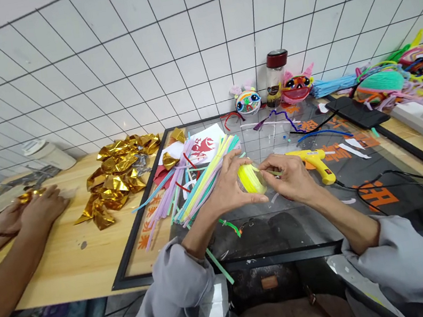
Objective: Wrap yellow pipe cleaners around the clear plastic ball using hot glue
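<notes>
The left hand [229,183] grasps a round, clear-and-yellow ball [251,180] above the black-framed panel [249,238]; the right hand's fingers [270,164] pinch possibly a thin greenish strip [276,173]. Covering seems underway, next needing careful placement.

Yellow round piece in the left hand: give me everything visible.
The yellow round piece is bright yellow, apparently covered in strips laid side by side, with a clear, shiny edge that looks like plastic. The left hand grips it over the dark framed board. The right hand has its fingers at its right side; contact is unclear.
</notes>
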`<state>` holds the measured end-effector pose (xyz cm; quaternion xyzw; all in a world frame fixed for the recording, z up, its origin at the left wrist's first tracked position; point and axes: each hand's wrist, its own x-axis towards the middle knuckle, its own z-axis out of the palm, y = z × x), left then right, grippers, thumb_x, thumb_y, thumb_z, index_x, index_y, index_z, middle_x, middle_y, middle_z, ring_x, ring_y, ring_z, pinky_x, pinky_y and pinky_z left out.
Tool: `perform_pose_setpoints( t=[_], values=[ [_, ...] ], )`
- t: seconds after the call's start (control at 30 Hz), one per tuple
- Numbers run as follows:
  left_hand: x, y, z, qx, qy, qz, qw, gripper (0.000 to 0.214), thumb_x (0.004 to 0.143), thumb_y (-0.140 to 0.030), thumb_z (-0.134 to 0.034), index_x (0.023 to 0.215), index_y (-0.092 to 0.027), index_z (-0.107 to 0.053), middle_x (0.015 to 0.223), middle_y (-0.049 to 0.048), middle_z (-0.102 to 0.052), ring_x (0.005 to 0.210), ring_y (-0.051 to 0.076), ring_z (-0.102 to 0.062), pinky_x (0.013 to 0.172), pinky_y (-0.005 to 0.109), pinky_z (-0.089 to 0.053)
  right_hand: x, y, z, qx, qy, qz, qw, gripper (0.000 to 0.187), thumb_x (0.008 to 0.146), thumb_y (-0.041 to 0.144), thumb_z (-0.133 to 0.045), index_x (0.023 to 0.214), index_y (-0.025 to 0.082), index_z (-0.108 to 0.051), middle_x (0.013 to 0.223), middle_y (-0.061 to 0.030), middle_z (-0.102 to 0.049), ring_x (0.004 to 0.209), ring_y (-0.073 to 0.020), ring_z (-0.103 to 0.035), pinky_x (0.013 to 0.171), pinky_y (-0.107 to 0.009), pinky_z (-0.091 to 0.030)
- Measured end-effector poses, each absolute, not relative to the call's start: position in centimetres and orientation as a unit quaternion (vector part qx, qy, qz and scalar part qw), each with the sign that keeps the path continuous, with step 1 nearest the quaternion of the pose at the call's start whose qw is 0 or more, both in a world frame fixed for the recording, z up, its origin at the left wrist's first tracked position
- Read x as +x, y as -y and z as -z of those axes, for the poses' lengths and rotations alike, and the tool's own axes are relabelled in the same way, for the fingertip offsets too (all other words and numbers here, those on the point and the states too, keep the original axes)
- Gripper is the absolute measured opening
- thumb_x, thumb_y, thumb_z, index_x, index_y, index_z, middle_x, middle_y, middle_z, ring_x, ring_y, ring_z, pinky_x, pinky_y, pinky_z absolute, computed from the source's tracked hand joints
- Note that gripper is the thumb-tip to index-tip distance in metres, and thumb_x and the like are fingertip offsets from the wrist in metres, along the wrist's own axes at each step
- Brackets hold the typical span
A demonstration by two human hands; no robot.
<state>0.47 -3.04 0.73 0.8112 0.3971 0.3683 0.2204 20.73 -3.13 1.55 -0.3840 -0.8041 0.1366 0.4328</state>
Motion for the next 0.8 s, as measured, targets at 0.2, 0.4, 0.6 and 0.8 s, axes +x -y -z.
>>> perform_pose_setpoints(
  t=[0.2,0.4,0.6,0.8],
  values=[
    [0.4,3.5,-1.1,0.827,-0.426,-0.327,0.165,0.096,0.048,-0.061,-0.092,0.126,-0.023,-0.053,0.15,0.019,-0.037,0.146,0.043,-0.035,0.118,0.064,-0.033,20.7,3.1,-1.6,-0.387,0.8,-0.143,0.435,0.015,0.08,0.02,-0.055,0.076,0.017,-0.069,0.07,-0.0035,-0.071,0.062,-0.0152,-0.063,0.059,-0.026,-0.043],
    [0.7,3.5,-0.9,0.832,-0.413,-0.34,0.148,0.079,0.058,-0.035,-0.09,0.125,-0.019,-0.052,0.143,0.0187,-0.042,0.142,0.038,-0.04,0.118,0.055,-0.036,20.6,3.2,-1.9,-0.392,0.787,-0.194,0.436,0.017,0.082,0.025,-0.058,0.08,0.016,-0.073,0.069,-0.0031,-0.071,0.06,-0.0143,-0.061,0.058,-0.025,-0.042],
    [0.7,3.3,-1.1,0.834,-0.394,-0.348,0.167,0.074,0.059,-0.026,-0.083,0.125,-0.022,-0.051,0.135,0.0132,-0.053,0.133,0.034,-0.051,0.115,0.052,-0.041,21.2,3.3,-2.6,-0.39,0.73,-0.346,0.442,0.056,0.093,0.064,-0.049,0.076,0.017,-0.074,0.066,-0.0042,-0.069,0.061,-0.0154,-0.06,0.057,-0.027,-0.044],
    [0.4,3.3,-2.0,0.821,-0.401,-0.334,0.233,0.071,0.059,-0.026,-0.082,0.124,-0.021,-0.054,0.138,0.0133,-0.055,0.132,0.033,-0.053,0.117,0.052,-0.038,22.0,2.2,-2.9,-0.379,0.633,-0.46,0.494,0.051,0.077,0.07,-0.069,0.083,0.019,-0.075,0.062,-0.0009,-0.064,0.053,-0.013,-0.056,0.05,-0.025,-0.046]
  ],
)
